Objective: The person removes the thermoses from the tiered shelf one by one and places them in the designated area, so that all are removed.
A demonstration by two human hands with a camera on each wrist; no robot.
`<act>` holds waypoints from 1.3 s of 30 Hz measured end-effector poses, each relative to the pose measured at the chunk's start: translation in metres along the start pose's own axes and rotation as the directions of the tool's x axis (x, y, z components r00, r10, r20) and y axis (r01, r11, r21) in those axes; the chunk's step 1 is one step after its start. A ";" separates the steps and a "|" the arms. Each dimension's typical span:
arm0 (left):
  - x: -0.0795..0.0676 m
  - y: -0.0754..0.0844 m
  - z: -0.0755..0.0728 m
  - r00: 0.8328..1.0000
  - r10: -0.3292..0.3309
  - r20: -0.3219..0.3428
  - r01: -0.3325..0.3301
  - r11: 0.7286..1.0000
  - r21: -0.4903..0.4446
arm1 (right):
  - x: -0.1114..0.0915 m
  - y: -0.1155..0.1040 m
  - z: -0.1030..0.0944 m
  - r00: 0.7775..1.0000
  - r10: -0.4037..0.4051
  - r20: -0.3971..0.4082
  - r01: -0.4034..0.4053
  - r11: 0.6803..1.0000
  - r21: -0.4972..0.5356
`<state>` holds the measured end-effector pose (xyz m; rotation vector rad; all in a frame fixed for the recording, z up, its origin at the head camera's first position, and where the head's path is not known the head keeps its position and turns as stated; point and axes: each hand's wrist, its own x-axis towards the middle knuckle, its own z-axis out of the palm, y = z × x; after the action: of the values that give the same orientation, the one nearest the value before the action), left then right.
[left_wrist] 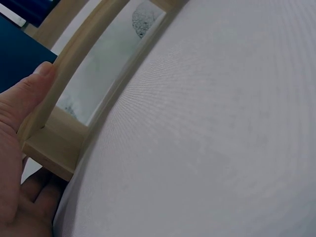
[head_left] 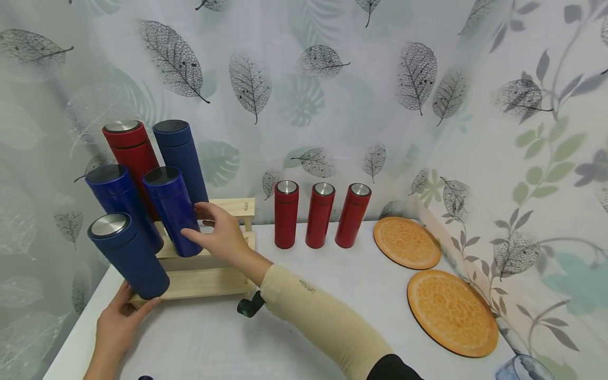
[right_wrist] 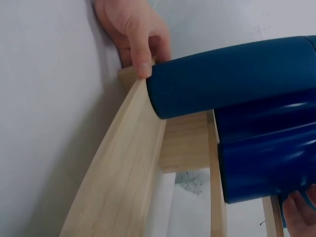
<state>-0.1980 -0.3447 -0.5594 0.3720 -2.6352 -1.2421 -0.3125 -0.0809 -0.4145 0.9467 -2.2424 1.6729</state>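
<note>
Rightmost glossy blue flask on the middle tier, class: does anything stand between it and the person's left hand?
Yes: the silver-lidded navy flask, at the left end of the wooden rack's front tier, stands between the left hand and that glossy blue flask.

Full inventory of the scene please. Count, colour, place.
Rack: 1, pale wood, left side of table
Blue bottles: 4, two glossy, two matte, on rack
Red bottle: 1, red, rack's back row
Red trio: 3 bottles, red, table, right of rack
Mats: 2, orange-brown, table's right side
Table: 1, white, under everything
Backdrop: pale, leaf-printed, behind table
Cup-like item: 1, bluish, bottom right, cut off
Dark item: 1, bottom edge, cut off, unclear
Left hand: 1, bare, gripping rack's front left corner
Right hand: 1, bare, holding right glossy bottle
Sleeve: 1, cream, right arm
</note>
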 end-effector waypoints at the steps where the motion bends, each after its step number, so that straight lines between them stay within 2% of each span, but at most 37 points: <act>1: 0.000 0.000 0.000 1.000 0.003 0.002 -0.003 1.000 -0.002 | 0.001 0.000 0.001 1.000 -0.005 -0.003 0.005 1.000 -0.010; 6: 0.000 0.001 -0.001 1.000 0.003 0.006 -0.003 1.000 0.010 | 0.003 -0.004 0.007 1.000 -0.018 -0.017 0.017 0.998 -0.062; 18: 0.000 0.002 0.000 1.000 -0.023 0.018 0.023 1.000 0.001 | 0.006 -0.010 0.022 0.994 0.027 -0.110 -0.046 0.983 -0.176; 26: 0.001 0.004 0.000 0.999 -0.031 0.025 0.032 0.999 -0.016 | 0.007 -0.010 0.025 0.990 0.049 -0.131 -0.077 0.974 -0.212; 39: 0.000 0.007 -0.001 0.999 -0.039 0.029 0.040 0.999 -0.020 | 0.007 -0.008 0.022 0.989 0.105 -0.103 -0.119 0.984 -0.132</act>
<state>-0.1989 -0.3413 -0.5537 0.4083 -2.6489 -1.2943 -0.3085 -0.1051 -0.4120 0.7052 -2.3504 1.5475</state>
